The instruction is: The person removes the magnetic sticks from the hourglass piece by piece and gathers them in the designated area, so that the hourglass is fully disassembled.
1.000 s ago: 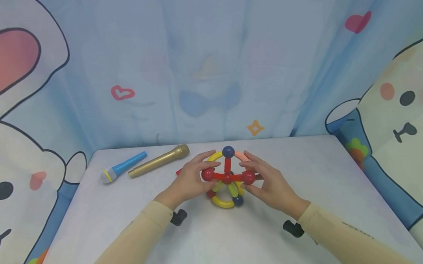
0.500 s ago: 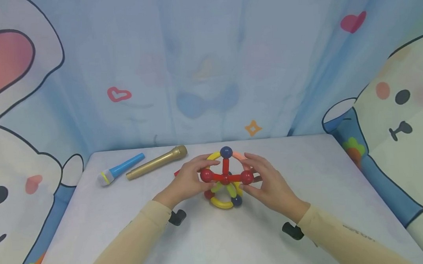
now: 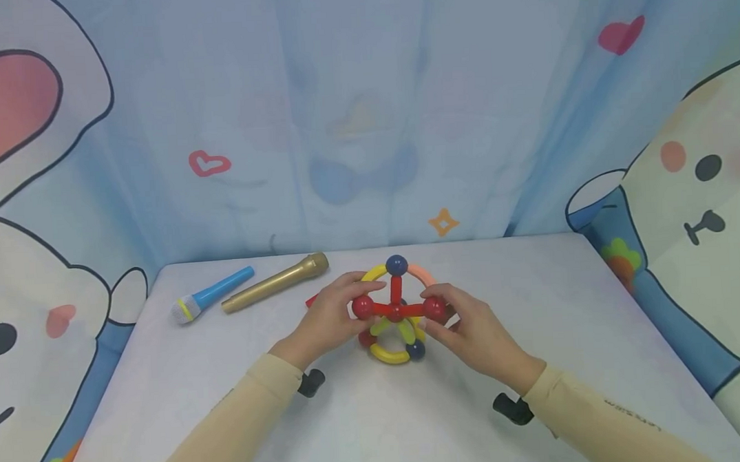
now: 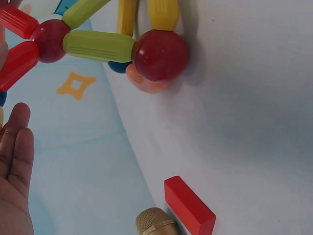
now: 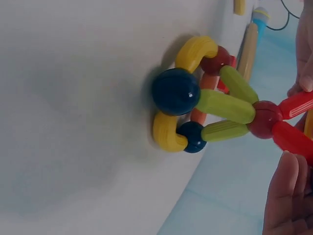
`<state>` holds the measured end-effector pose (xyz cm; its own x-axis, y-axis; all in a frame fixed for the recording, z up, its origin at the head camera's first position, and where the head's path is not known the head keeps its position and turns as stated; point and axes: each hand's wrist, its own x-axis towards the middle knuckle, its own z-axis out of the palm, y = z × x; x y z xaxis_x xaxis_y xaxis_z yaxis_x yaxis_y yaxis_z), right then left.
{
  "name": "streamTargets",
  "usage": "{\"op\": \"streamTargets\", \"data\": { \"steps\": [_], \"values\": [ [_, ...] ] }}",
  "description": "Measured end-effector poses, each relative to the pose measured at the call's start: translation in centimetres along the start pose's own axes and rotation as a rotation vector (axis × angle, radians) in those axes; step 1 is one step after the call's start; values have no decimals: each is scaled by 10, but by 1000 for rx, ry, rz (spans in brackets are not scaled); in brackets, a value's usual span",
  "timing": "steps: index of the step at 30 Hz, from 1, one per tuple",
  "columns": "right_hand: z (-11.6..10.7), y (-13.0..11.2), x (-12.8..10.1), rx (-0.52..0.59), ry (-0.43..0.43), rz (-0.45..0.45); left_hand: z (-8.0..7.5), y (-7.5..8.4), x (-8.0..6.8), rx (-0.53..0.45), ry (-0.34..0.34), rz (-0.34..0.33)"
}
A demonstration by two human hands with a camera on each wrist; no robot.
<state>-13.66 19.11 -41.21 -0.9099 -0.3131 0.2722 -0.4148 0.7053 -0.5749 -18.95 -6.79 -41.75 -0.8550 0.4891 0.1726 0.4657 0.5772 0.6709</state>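
Note:
Between both hands stands a magnetic ball-and-rod model (image 3: 395, 313). Its lower ring has yellow curved rods (image 3: 389, 356), a dark blue ball (image 5: 176, 91) and other balls. Lime rods (image 4: 98, 45) rise from the ring to a central red ball (image 5: 264, 119). Red rods spread from that ball, and a dark blue ball (image 3: 397, 265) tops the upper arc of yellow and salmon rods. My left hand (image 3: 330, 320) holds the left red end ball (image 3: 363, 306) between thumb and fingers. With thumb and fingers my right hand (image 3: 476, 333) pinches the right red end ball (image 3: 435, 308).
Left on the white table (image 3: 378, 423) lie a blue toy microphone (image 3: 214, 294) and a gold microphone (image 3: 276, 283). A red block (image 4: 190, 205) lies near the gold one, mostly behind my left hand in the head view. A printed curtain (image 3: 365, 121) hangs behind the table.
My right hand's upper fingers have come down from beside the salmon rod onto the right red ball. The left hand and the model stay nearly still.

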Motion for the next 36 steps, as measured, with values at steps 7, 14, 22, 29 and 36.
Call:
{"op": "streamTargets", "data": {
  "steps": [7, 14, 22, 29, 36],
  "values": [
    [-1, -4, 4, 10, 30, -4, 1, 0, -2, 14, 16, 11],
    [-3, -4, 4, 12, 26, 1, 1, 0, -2, 26, 22, 19],
    [-7, -9, 4, 13, 14, 104, 2, -1, -3, 48, 39, 49],
    [-7, -17, 9, 151, 11, 320, 1, 0, -5, 60, 53, 63],
    [-4, -18, 11, 204, 67, 339, 1, 0, -3, 66, 49, 58]
  ]
}}
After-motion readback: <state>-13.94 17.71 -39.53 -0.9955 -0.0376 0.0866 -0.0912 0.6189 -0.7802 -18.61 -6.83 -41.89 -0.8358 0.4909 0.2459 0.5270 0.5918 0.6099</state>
